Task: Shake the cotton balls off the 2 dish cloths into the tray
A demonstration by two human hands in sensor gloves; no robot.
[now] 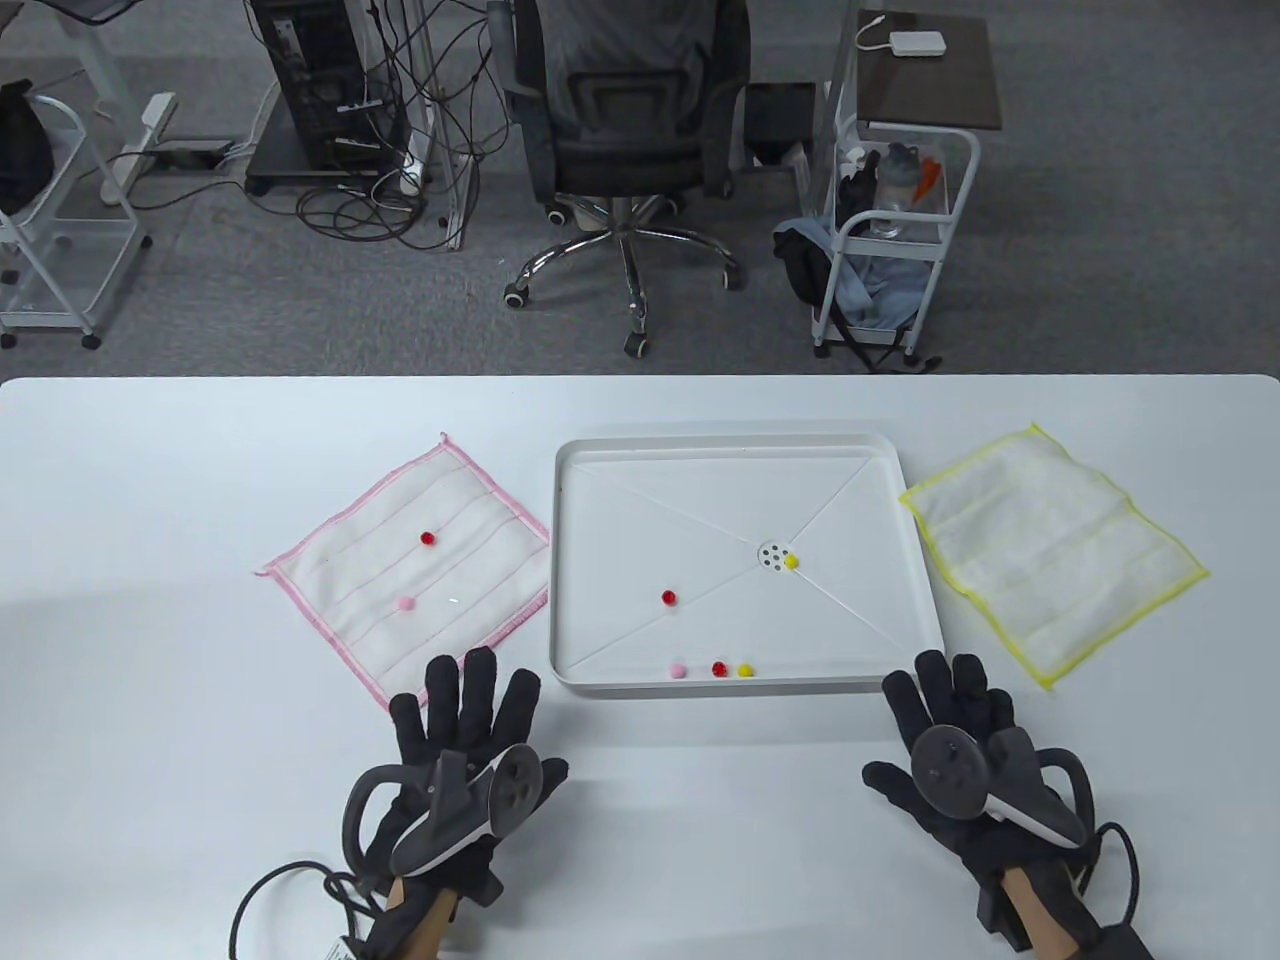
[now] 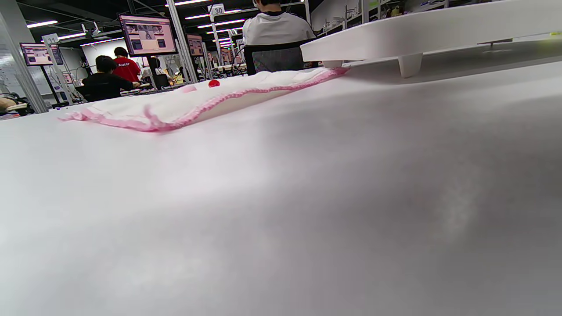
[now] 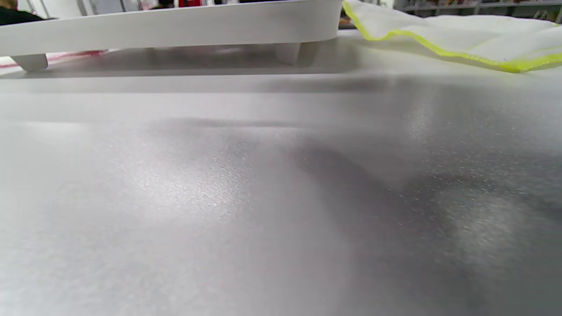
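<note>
Table view, nearest edge: the left hand (image 1: 465, 745) lies palm down on the white table (image 1: 150, 800), fingers spread and straight, holding nothing, just short of the near corner of the pink-edged dish cloth (image 1: 410, 570). The right hand (image 1: 960, 745) lies likewise flat with fingers straight and slightly apart, gripping nothing, near the tray's near right corner. Between the hands, further in, sits the white tray (image 1: 600, 690), raised on short feet as the left wrist view shows (image 2: 408, 26). Inside the tray: a pink cotton ball (image 1: 677, 669), a red one (image 1: 718, 669) and a yellow one (image 1: 745, 670) along the near wall, another red ball (image 1: 669, 597) mid-floor, and a yellow ball (image 1: 792, 562) touching the drain disc (image 1: 772, 556). The pink-edged cloth lies flat left of the tray, carrying a pink ball (image 1: 405, 604) and a red ball (image 1: 427, 538). The yellow-edged dish cloth (image 1: 1050, 555) lies rumpled right of the tray, no balls visible on it. Beyond the table stands an office chair (image 1: 625, 130) and a wheeled cart (image 1: 890, 230).
</note>
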